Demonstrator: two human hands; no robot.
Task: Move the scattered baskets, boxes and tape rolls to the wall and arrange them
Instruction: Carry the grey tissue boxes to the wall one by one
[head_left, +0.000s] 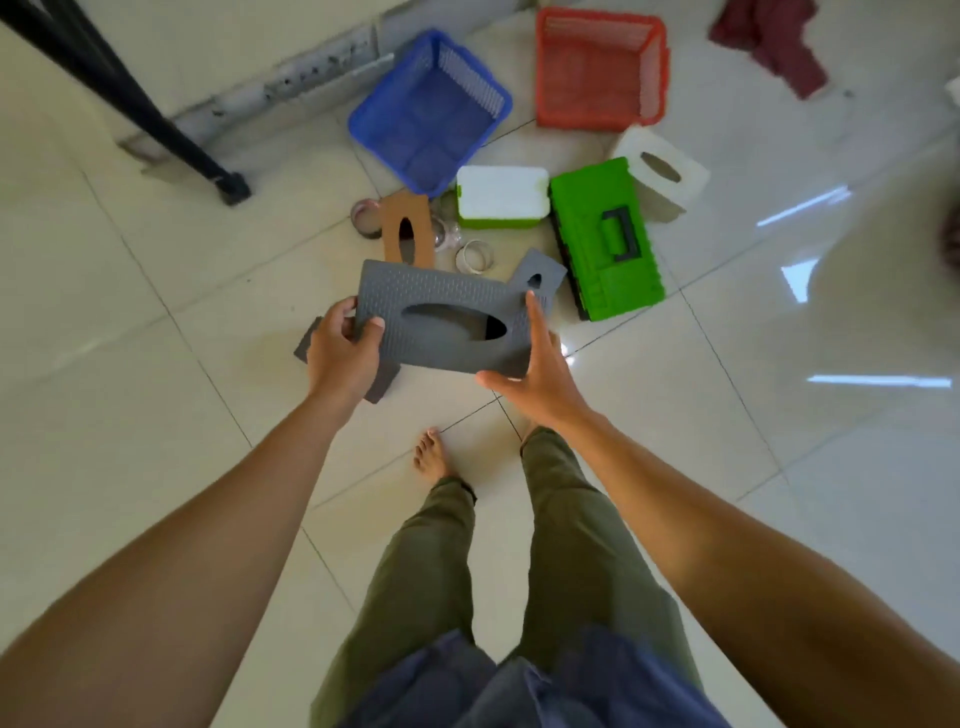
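I hold a grey tissue box (441, 301) with an oval slot above the tiled floor. My left hand (345, 348) grips its left end with curled fingers and thumb. My right hand (535, 364) lies with straight fingers against its right end. Beyond it on the floor are a brown tissue box (408, 228), a small grey box (540, 270), a white-lidded green box (501, 200), a green toolbox (605, 236), a white tissue box (660, 176), a blue basket (431, 109), a red basket (600, 70) and tape rolls (475, 255).
The wall base with a grey trunking strip (291, 78) runs along the upper left. A black stand leg (156, 114) slants down to the floor at left. A dark red cloth (769, 41) lies at top right. Another grey piece (306, 343) lies under my left hand.
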